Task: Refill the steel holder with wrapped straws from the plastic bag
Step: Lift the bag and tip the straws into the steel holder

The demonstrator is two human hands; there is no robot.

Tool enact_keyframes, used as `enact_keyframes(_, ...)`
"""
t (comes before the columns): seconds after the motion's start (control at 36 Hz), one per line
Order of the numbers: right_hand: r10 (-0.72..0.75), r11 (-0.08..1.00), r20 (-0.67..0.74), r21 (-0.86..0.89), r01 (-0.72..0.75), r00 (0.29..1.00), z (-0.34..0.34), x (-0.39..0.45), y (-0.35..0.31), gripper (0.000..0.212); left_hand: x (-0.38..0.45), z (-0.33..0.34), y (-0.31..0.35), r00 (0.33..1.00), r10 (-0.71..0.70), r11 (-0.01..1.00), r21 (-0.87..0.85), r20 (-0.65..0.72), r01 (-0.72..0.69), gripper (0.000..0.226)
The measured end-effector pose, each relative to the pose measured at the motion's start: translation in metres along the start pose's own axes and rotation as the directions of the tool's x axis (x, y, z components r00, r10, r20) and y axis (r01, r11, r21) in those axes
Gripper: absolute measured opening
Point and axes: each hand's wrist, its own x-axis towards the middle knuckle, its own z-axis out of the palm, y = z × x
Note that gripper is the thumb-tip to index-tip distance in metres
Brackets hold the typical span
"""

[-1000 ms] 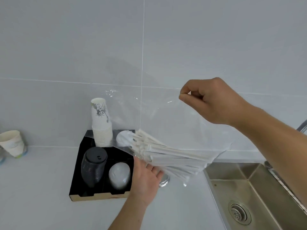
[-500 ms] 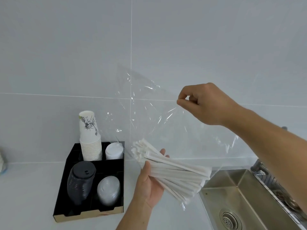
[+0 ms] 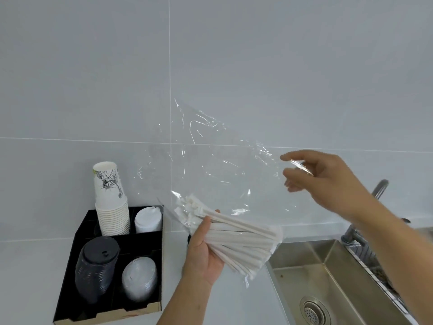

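My left hand (image 3: 203, 256) grips a bundle of white paper-wrapped straws (image 3: 243, 240) through the clear plastic bag (image 3: 210, 165), low in the middle. The straws lie slanted, with their ends up-left and down-right. The loose upper part of the bag billows up towards the wall. My right hand (image 3: 328, 181) is at the bag's right edge with its fingers spread; a strip of plastic lies against them. A dark sliver of the steel holder (image 3: 188, 240) shows just left of my left hand, and the hand hides the rest of it.
A black organiser tray (image 3: 77, 245) on the white counter at the left holds stacked paper cups (image 3: 110, 198), white lids (image 3: 147, 219), black lids (image 3: 97, 266) and clear lids (image 3: 139, 280). A steel sink (image 3: 328, 277) with a tap (image 3: 379, 188) is at the right.
My right hand's pinch on the bag has loosened and its fingers have spread. The bag has billowed up and left. My left hand still holds the straw bundle.
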Motion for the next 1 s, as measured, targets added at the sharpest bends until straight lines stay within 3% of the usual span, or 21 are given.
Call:
enact_keyframes(0.17, 0.198, 0.915, -0.069, 0.37, -0.16, 0.978, 0.018, -0.024, 0.032, 0.043, 0.004, 0.004, 0.002, 1.0, 0.011, 1.0, -0.001, 0.01, -0.011, 0.042)
enact_keyframes(0.28, 0.286, 0.866, -0.063, 0.445, -0.23, 0.956, 0.034, -0.039, 0.045, 0.04, 0.006, 0.009, -0.003, 0.999, 0.012, 1.0, -0.027, -0.03, -0.013, 0.049)
enact_keyframes(0.42, 0.253, 0.928, -0.12, 0.312, -0.205, 0.96, 0.048, -0.047, 0.059, 0.016, 0.008, 0.013, -0.013, 0.999, -0.004, 0.998, -0.063, -0.034, 0.001, 0.036)
enact_keyframes(0.61, 0.189, 0.97, -0.216, 0.191, -0.149, 0.958, 0.052, -0.048, 0.068, 0.018, 0.008, 0.006, -0.034, 0.997, -0.045, 0.999, -0.01, -0.058, 0.044, 0.058)
enact_keyframes(1.0, 0.142, 0.989, -0.295, 0.078, -0.124, 0.945, 0.038, -0.061, 0.077, 0.017, 0.013, 0.001, -0.072, 0.99, -0.124, 0.991, 0.04, -0.074, 0.127, 0.062)
